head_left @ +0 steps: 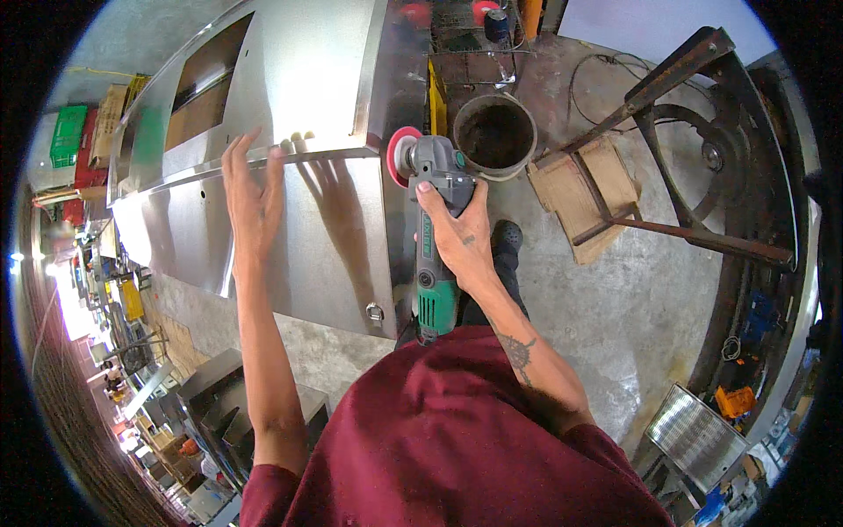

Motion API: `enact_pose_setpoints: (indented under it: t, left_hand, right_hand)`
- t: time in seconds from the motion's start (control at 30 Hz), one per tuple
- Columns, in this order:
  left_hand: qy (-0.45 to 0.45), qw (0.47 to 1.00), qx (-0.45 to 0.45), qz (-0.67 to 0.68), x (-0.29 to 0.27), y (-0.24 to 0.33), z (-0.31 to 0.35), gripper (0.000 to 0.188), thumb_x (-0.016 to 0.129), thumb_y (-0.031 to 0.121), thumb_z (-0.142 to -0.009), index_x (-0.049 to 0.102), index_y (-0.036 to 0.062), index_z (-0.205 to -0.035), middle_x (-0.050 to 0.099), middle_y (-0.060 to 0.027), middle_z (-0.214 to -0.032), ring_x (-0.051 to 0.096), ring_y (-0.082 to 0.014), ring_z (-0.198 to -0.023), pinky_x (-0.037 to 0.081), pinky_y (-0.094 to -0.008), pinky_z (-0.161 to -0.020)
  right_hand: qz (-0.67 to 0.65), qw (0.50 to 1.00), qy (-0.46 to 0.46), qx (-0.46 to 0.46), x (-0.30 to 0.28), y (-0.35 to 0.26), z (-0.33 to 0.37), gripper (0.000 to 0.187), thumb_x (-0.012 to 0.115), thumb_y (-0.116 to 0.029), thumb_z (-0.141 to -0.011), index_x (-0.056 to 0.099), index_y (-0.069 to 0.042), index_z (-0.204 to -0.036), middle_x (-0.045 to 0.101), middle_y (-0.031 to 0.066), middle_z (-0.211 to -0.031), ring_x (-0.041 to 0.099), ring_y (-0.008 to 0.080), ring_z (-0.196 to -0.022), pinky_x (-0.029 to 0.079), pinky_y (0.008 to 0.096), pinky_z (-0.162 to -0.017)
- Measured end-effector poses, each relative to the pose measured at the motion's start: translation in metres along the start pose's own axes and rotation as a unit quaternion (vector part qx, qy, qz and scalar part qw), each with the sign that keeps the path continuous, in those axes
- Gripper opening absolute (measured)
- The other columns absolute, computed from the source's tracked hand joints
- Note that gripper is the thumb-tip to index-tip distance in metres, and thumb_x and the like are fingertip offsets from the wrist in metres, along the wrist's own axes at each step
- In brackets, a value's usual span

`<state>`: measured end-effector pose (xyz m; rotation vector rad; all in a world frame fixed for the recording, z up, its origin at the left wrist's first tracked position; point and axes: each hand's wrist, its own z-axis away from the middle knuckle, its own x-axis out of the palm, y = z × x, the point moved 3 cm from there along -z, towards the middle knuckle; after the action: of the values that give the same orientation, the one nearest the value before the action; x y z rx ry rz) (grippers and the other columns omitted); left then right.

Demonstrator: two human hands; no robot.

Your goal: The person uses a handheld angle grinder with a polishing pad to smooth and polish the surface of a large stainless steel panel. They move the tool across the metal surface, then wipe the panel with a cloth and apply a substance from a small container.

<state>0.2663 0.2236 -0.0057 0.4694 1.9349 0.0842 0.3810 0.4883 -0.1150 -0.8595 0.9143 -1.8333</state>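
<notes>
In front of me, to the left, stands a large shiny sheet-metal cabinet [303, 66] with a rectangular cutout in its top. My left hand [252, 198] reaches to its near top edge, fingers apart and nothing held; the fingertips lie at or just over the edge. My right hand [461, 230] is wrapped round the head end of a green and grey angle grinder [436, 294], thumb on top. The grinder's red disc [403, 156] faces left, close to the cabinet's right corner; whether it touches the metal I cannot tell. A small ring latch [375, 312] sits low on the front panel.
A round bucket [495, 133] stands beyond the grinder. Right of it are flattened cardboard [587, 198] and a rusty metal frame [672, 79] with a wheel. A wire rack [474, 44] is at the back. Sheet-metal boxes [211, 386] stand at lower left, a metal-topped stand [698, 436] at lower right.
</notes>
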Motion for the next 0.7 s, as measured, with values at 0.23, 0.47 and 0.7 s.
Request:
enact_pose_setpoints:
  t: [0.23,0.47,0.7]
  left_hand:
    - [-0.080,0.996,0.044,0.010,0.032,-0.019,-0.011,0.053,0.060,0.051,-0.117,0.069,0.0053,-0.143,0.063,-0.0199,-0.158,0.056,-0.0379,-0.151,0.028,-0.0610,-0.136]
    - [-0.071,0.996,0.045,0.018,0.034,-0.018,-0.008,0.044,0.063,0.040,-0.118,0.069,0.0020,-0.139,0.064,-0.0209,-0.154,0.056,-0.0395,-0.147,0.034,-0.0534,-0.131]
    - [-0.075,0.996,0.045,0.022,0.036,-0.021,-0.009,0.053,0.061,0.054,-0.116,0.068,0.0053,-0.137,0.066,-0.0171,-0.154,0.058,-0.0356,-0.149,0.025,-0.0641,-0.136]
  right_hand:
    - [-0.013,1.000,-0.007,-0.006,0.010,0.006,-0.002,0.086,0.086,-0.055,-0.098,0.046,0.005,-0.144,0.077,0.0234,-0.116,0.076,0.0322,-0.104,0.059,0.0433,-0.098]
    - [0.018,1.000,-0.016,-0.003,0.011,0.010,-0.002,0.088,0.084,-0.055,-0.100,0.043,0.006,-0.148,0.077,0.0277,-0.120,0.077,0.0356,-0.108,0.059,0.0451,-0.100]
    - [-0.011,1.000,-0.006,-0.022,0.014,0.008,0.002,0.084,0.086,-0.052,-0.100,0.045,0.006,-0.145,0.078,0.0261,-0.117,0.078,0.0342,-0.107,0.059,0.0447,-0.100]
